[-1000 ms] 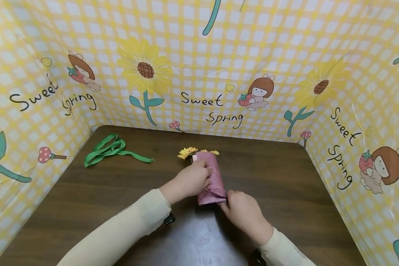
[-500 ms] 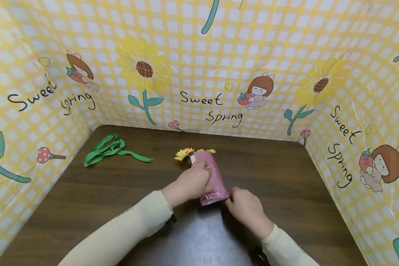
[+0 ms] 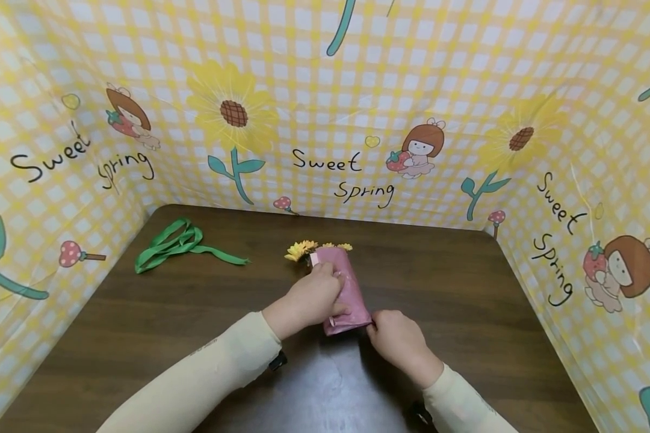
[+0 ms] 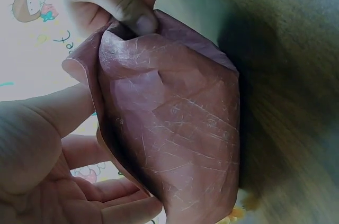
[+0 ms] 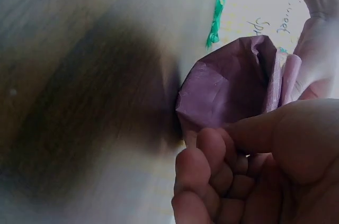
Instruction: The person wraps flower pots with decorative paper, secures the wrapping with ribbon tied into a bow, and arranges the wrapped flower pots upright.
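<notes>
A pink sheet of wrapping paper (image 3: 352, 291) lies rolled round yellow flowers (image 3: 301, 249), whose heads poke out at its far end. My left hand (image 3: 310, 296) holds the roll from the left, its fingers over the paper's loose edge. At the near end, my right hand (image 3: 402, 341) pinches the lower right corner of the paper between thumb and fingers. The left wrist view has the paper (image 4: 185, 123) creased and folded over near the right thumb. In the right wrist view the paper's end (image 5: 228, 86) gapes open. The stems are hidden inside.
A loose green ribbon (image 3: 176, 243) lies in loops at the back left of the dark wooden table (image 3: 439, 270). A yellow checked cloth (image 3: 325, 108) with printed flowers and figures rises at the back and along both sides.
My right fingers have gone from under the near end to pinching its corner, and the open fold there has flattened. The roll and flowers have shifted slightly left at the far end.
</notes>
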`<state>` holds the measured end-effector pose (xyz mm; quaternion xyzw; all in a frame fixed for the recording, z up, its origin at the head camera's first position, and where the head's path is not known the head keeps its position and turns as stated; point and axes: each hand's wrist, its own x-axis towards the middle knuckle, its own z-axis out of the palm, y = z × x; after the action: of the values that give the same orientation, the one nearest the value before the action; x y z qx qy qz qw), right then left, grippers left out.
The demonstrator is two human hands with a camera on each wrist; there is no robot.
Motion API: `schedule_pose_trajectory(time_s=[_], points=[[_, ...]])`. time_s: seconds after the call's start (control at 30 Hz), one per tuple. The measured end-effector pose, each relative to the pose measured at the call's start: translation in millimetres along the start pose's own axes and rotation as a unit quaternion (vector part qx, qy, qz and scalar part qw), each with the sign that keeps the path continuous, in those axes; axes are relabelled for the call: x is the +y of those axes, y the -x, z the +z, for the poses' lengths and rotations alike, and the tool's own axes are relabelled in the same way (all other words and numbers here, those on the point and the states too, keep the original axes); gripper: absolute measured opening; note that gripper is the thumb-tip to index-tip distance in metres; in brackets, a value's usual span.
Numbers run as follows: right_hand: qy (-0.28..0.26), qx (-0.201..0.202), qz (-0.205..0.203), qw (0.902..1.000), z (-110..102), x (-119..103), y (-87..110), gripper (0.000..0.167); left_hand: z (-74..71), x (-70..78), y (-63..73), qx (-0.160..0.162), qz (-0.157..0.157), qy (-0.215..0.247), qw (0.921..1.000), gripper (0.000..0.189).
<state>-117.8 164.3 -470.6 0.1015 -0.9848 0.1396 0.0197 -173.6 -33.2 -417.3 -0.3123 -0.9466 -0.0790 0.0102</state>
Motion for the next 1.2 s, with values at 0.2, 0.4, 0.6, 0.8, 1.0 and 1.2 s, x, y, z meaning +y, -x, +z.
schedule_pose_trajectory(time_s=[0.2, 0.4, 0.6, 0.8, 1.0, 1.2], points=[[-0.017, -0.029, 0.016, 0.9993, 4.4, 3.0, 1.2, 0.033, -1.3, 1.0, -0.6, -0.005, -0.005, 0.011, 0.9999, 0.040], [0.034, 0.015, -0.002, 0.9993, 4.0, 0.5, 3.3, 0.035, -0.5, 0.8, 1.1, -0.004, -0.001, 0.015, 0.9999, 0.042], [0.132, 0.172, -0.111, 0.9699, 2.0, -9.1, 5.3, 0.040, -2.0, -4.8, 0.6, 0.001, 0.019, 0.031, 0.9993, 0.036], [0.202, 0.197, -0.287, 0.9157, -3.0, -19.6, -2.3, 0.028, -8.4, -13.0, 0.1, -0.032, 0.034, 0.032, 0.9984, 0.033], [0.232, 0.168, -0.373, 0.8824, -6.8, -20.6, -3.4, 0.006, -9.0, -15.4, 0.2, -0.047, 0.032, 0.059, 0.9966, 0.032], [0.208, 0.193, -0.372, 0.8836, -3.4, -24.3, -3.6, 0.017, -12.0, -16.6, -3.4, -0.048, 0.043, 0.043, 0.9970, 0.021]])
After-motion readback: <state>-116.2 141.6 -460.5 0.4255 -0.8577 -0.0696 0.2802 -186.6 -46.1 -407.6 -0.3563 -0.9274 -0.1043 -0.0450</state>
